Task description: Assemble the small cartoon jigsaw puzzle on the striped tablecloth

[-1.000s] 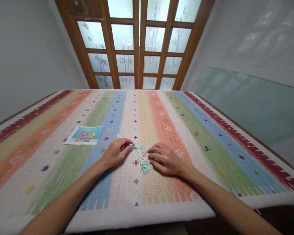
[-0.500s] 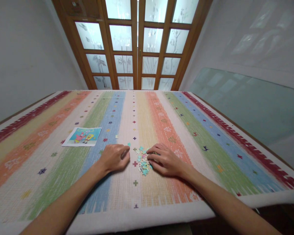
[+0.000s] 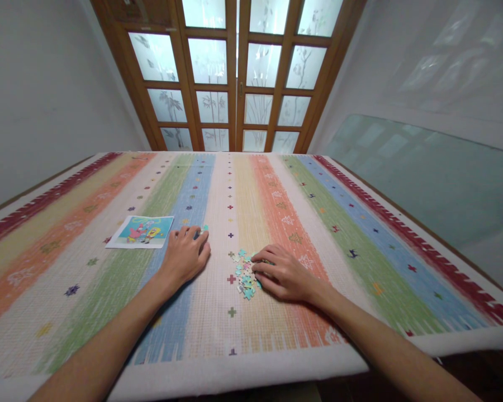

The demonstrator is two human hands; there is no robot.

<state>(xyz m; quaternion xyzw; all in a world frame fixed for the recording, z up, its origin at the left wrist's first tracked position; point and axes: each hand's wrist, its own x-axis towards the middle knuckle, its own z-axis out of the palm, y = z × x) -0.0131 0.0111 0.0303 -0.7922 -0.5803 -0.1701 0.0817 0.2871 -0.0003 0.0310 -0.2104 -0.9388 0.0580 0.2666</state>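
Several small teal and pale jigsaw pieces (image 3: 247, 282) lie in a loose pile near the middle of the striped cloth. My right hand (image 3: 283, 273) rests at the right side of this pile, its curled fingers over the edge pieces; whether it grips one is hidden. Left of the pile, my left hand (image 3: 187, 254) has its fingers bent downward around a teal piece (image 3: 205, 228) at the fingertips. A picture card (image 3: 145, 231) with cartoon figures on a blue background lies flat just left of my left hand.
The striped cloth (image 3: 318, 240) covers a wide table. Its near edge (image 3: 235, 368) runs below my forearms. Beyond the far edge stands a wooden door (image 3: 237, 84) with frosted panes. A greenish glass panel (image 3: 423, 184) leans along the right wall.
My left hand has moved left and slightly away from me, with the teal piece travelling from beside the pile toward the picture card. My right hand has stayed at the pile.
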